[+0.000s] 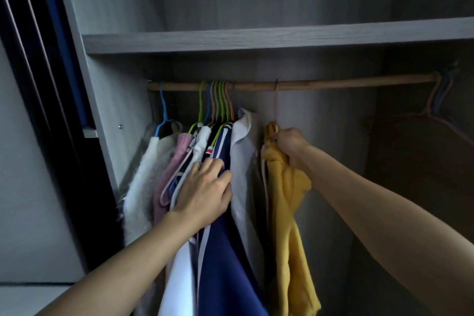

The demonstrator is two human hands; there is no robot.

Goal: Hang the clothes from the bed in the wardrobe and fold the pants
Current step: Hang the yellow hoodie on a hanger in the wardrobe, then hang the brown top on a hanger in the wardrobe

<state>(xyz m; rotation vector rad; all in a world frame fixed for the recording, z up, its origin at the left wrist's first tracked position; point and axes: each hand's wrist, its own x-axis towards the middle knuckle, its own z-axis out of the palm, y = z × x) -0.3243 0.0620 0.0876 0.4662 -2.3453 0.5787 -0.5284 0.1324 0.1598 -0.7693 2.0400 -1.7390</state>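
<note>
While the head view shows only the inside of the wardrobe (110, 90), it is enough to judge the risks. The right hand (289, 146) is clamped on the neck of the yellow top (284, 200), just under the thin pink hanger (275, 102), whose hook appears to sit over the wooden rod (333, 83). The left hand (205, 187) has its fingers curled into the blue jacket (223, 238), holding the row of hung clothes off to the left and leaving a gap beside the white shirt (241, 161). My main worry is the yellow top itself: it hangs bunched and twisted, so I cannot tell whether both shoulders are seated. Letting go now might let it slide off one arm of the hanger and drop. A downward or sideways tug from the right hand could also lift that light hook off the rod. If the left hand releases suddenly, the packed clothes may swing back and knock the top or the loosely draped white shirt. Spare hangers (436, 100) wait at the far right. Neither the bed nor the pants are in view, so folding looks not yet begun.
</note>
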